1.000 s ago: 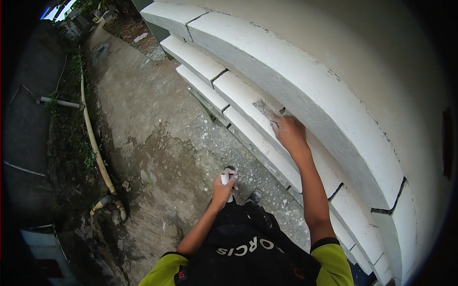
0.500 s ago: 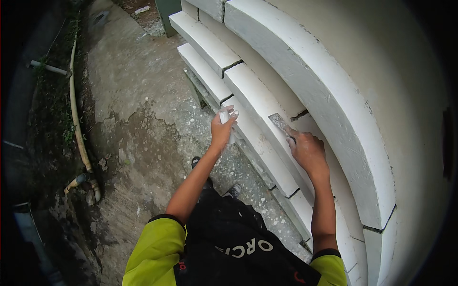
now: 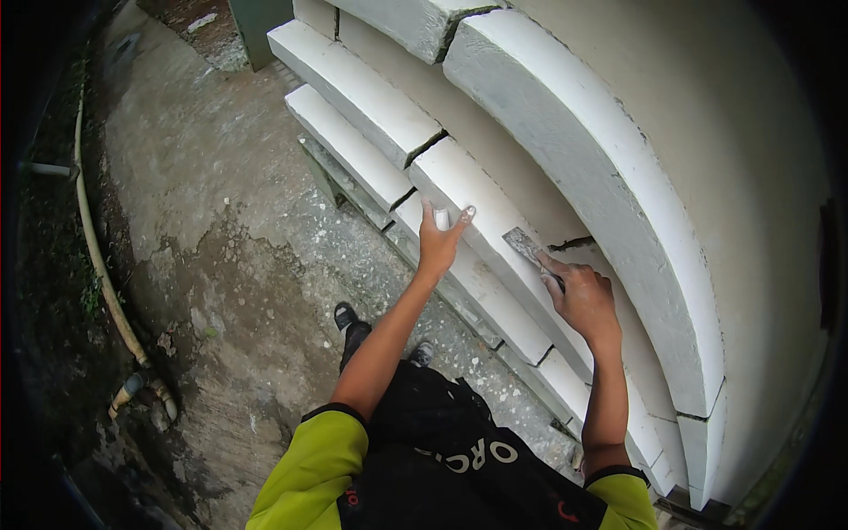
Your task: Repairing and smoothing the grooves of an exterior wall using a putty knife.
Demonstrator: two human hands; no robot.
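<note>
My right hand (image 3: 587, 300) is closed round the handle of a putty knife (image 3: 521, 241). Its grey-smeared flat blade lies against the top of a white stepped ledge (image 3: 486, 199). To the left, my left hand (image 3: 439, 243) reaches to the front edge of the same ledge, thumb and forefinger spread. Between them shows a small white piece (image 3: 442, 218), held in the hand; its kind cannot be made out. White dust marks the fingertips. The ledge is made of curved white segments with dark gaps at the joints, one gap lying just beyond the blade.
Above the ledge, a large curved white moulding (image 3: 609, 203) juts from the beige wall (image 3: 742, 159). A lower white step (image 3: 349, 146) runs alongside. Rough, paint-spotted concrete (image 3: 212, 247) spreads at the left, with a pipe (image 3: 106, 274) along its edge. My feet stand close below the steps.
My left hand has moved right, onto the ledge's edge, and its thumb and forefinger have spread. The knife has shifted slightly down along the ledge, and the whole view has tilted a little.
</note>
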